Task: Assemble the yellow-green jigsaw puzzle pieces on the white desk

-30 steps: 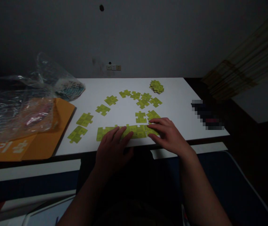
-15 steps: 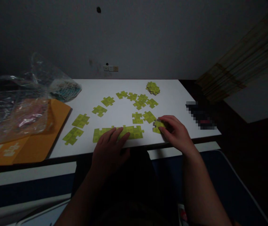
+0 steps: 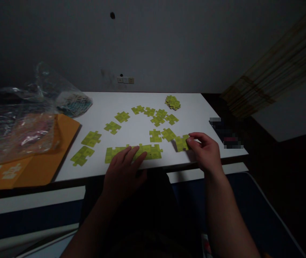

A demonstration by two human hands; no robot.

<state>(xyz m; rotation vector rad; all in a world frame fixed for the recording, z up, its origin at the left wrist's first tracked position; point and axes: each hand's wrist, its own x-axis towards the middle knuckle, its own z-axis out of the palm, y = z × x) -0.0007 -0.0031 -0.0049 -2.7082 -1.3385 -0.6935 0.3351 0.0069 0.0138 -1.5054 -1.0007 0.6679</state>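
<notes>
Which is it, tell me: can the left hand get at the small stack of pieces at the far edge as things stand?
Probably yes, with a stretch. The left hand rests flat on the joined row at the near edge; the stack lies far right, with only flat loose pieces between.

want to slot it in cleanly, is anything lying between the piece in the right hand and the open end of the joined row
Nothing visible does. The right hand holds the loose piece just right of the joined row, with only bare white table between them.
</notes>
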